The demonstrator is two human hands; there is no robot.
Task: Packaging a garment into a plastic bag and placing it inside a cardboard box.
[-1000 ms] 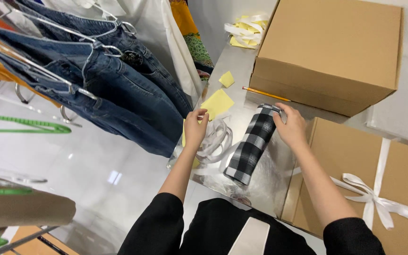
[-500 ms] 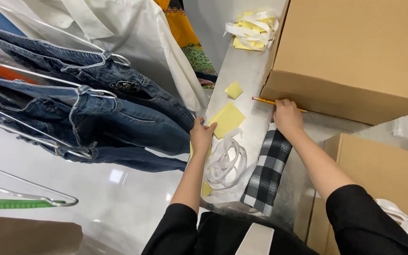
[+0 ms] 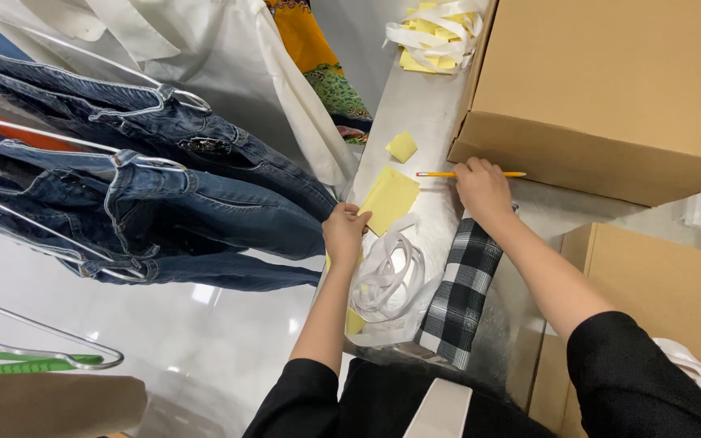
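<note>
Pencil (image 3: pixel 470 174) lies under right hand (image 3: pixel 483 191) fingers (image 3: pixel 466 169), beside cardboard box (image 3: pixel 610 89)

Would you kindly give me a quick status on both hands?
Right hand on pencil beside cardboard box. Left hand touching yellow paper. Nothing blocking.

The right hand (image 3: pixel 484 191) covers the middle of the yellow pencil (image 3: pixel 436 174), so its grip cannot be told. The large cardboard box (image 3: pixel 610 89) runs off the top and right edges. The checked cloth (image 3: pixel 460 296) hangs past the table (image 3: pixel 415 105) edge, its lower end hidden.
</note>
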